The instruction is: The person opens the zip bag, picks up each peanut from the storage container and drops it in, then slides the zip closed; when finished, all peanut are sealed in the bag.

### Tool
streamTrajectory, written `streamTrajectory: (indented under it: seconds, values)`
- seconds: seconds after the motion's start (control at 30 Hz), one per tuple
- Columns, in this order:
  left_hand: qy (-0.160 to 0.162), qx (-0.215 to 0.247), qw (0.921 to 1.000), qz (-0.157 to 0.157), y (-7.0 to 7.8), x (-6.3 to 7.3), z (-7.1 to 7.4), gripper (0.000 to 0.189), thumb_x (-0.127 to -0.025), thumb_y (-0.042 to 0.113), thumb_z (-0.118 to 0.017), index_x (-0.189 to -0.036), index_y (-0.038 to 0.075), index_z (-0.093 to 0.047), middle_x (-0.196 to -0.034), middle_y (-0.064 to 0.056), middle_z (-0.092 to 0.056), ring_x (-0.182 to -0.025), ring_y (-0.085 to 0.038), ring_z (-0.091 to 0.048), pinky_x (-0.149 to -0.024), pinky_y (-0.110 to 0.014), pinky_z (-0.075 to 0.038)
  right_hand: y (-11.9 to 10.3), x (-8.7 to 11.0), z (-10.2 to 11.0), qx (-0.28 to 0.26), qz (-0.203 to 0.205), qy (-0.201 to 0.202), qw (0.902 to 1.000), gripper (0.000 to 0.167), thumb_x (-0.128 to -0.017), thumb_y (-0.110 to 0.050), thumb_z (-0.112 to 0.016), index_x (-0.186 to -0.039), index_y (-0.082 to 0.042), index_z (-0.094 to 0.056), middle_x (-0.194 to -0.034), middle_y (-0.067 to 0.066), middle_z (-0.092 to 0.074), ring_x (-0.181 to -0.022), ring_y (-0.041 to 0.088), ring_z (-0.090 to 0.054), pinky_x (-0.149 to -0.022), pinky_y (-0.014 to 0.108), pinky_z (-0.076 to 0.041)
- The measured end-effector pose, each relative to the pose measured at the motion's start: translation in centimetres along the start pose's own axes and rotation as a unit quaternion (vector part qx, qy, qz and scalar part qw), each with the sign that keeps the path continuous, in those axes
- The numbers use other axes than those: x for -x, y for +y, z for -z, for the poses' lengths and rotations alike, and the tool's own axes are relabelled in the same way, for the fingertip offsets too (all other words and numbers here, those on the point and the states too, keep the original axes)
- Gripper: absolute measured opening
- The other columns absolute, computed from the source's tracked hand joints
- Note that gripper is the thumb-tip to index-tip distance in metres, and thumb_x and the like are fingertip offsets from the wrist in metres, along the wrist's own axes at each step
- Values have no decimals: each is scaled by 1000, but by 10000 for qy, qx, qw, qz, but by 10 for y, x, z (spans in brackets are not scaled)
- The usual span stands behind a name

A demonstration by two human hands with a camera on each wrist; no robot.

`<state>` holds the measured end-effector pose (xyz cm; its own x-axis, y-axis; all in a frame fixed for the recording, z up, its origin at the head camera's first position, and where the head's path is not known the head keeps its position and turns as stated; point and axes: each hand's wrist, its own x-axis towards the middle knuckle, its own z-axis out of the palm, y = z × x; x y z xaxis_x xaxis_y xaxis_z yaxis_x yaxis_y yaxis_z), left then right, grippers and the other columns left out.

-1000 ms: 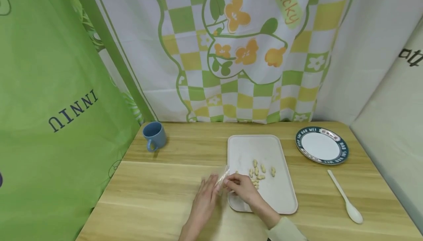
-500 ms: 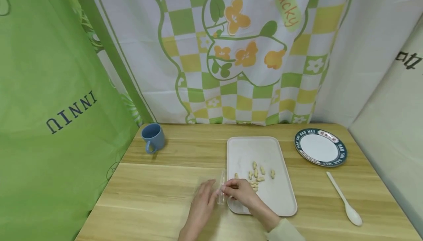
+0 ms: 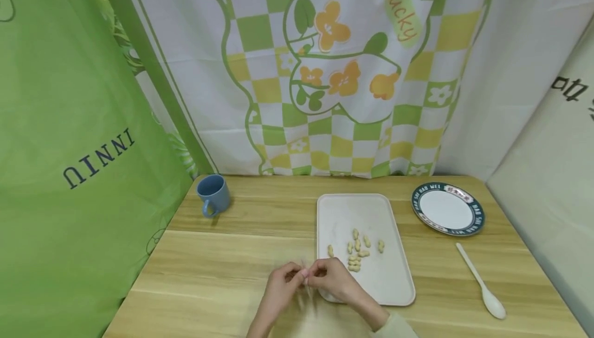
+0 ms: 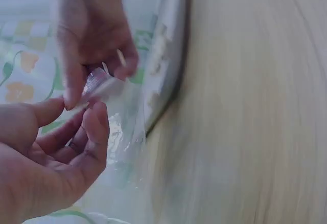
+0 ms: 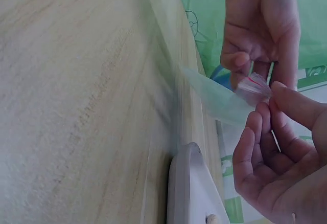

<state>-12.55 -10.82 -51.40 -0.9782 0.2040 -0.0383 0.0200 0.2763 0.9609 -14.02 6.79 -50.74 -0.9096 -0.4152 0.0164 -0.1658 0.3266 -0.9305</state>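
Note:
A clear plastic zip bag (image 5: pixel 217 98) with a red line along its top edge hangs between the hands. In the head view its sheet is hard to make out. My left hand (image 3: pixel 277 289) pinches the bag's top edge between thumb and fingers. Close against it, my right hand (image 3: pixel 336 279) also pinches that edge, over the near left corner of the white tray (image 3: pixel 385 286). Several unshelled peanuts (image 3: pixel 357 246) lie on the tray, some of them in a small cluster.
A blue mug (image 3: pixel 214 193) stands at the table's back left. To the right of the tray are a plate (image 3: pixel 447 209) with a dark patterned rim and a white spoon (image 3: pixel 482 284). Patterned curtains (image 3: pixel 343 142) hang along the back and sides.
My left hand has gone from lying nearly flat along the bag to pinching its edge. Both hands have come together and slightly nearer the body. The tray and peanuts stay put.

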Motion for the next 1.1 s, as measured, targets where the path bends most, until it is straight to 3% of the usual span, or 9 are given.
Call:
streamTrajectory:
  seconds: [0.1, 0.2, 0.3, 0.4, 0.47, 0.63, 0.77, 1.0, 1.1]
  values:
    - [-107, 593, 9974, 403, 0, 3, 2, 24, -95, 21, -61, -98, -2, -68, -81, -9, -68, -72, -17, -64, -63, -30, -54, 0, 2, -1, 109, 52, 82, 9999, 16, -88, -21, -70, -79, -9, -67, -78, -3, -65, -76, 12, -61, -68, 24, -49]
    - [-101, 675, 9968, 409, 2, -1, 3, 24, -96, 20, -59, -98, -3, -68, -79, -9, -68, -70, -16, -64, -62, -32, -55, 0, -1, 2, 85, 87, 142, 9998, 17, -90, -23, -68, -81, -9, -67, -80, -2, -66, -77, 12, -62, -68, 25, -49]
    - [-37, 428, 9988, 218, 3, -3, 2, 21, -95, 15, -59, -94, -4, -69, -75, -8, -67, -67, -14, -63, -61, -33, -55, 0, -1, 2, 70, 66, 168, 9998, 16, -92, -21, -66, -84, -7, -67, -81, -1, -67, -77, 11, -64, -67, 24, -50]
    - [125, -219, 9997, -28, 3, -3, 0, 15, -92, 7, -59, -87, -4, -69, -68, -4, -64, -60, -11, -60, -56, -27, -54, 1, 0, 0, 77, 59, 195, 9998, 13, -92, -15, -65, -84, -5, -65, -77, 0, -67, -69, 10, -63, -60, 22, -50]
    - [299, -947, 9947, -260, 5, -2, -1, 13, -90, 4, -61, -82, -1, -69, -63, 0, -61, -55, -6, -55, -51, -23, -50, 1, 1, -2, 103, 62, 177, 9998, 12, -92, -12, -64, -83, -4, -63, -72, 1, -65, -62, 9, -60, -55, 21, -48]
    - [636, -2568, 9618, -699, 12, 5, -5, 11, -86, 6, -63, -76, 6, -69, -59, 9, -52, -50, -1, -41, -46, -19, -37, 1, 4, -5, -70, -13, 126, 9999, 12, -93, -8, -62, -83, -2, -60, -60, 5, -60, -49, 9, -52, -44, 19, -40]
    - [726, -3007, 9481, -737, 15, 8, -5, 16, -85, 7, -63, -69, 10, -64, -55, 11, -45, -48, -1, -36, -43, -19, -33, 1, 4, -8, -38, -47, 111, 9999, 13, -93, -10, -63, -82, -3, -60, -59, 5, -60, -48, 8, -52, -44, 19, -39]
    - [544, -2618, 9616, -627, 12, 5, -7, 17, -83, 7, -62, -67, 12, -63, -56, 11, -47, -48, 0, -38, -44, -18, -35, 6, 5, -6, 284, -14, 279, 9992, 12, -92, -12, -64, -81, -7, -62, -64, 0, -62, -53, 5, -52, -48, 20, -43]
    - [548, -2576, 9634, -498, 11, 6, -6, 18, -79, 4, -61, -64, 13, -59, -57, 11, -47, -50, -1, -39, -45, -18, -36, 9, 5, -9, 277, 14, 229, 9994, 12, -92, -10, -64, -81, -7, -62, -65, -2, -61, -54, 4, -53, -48, 21, -44]
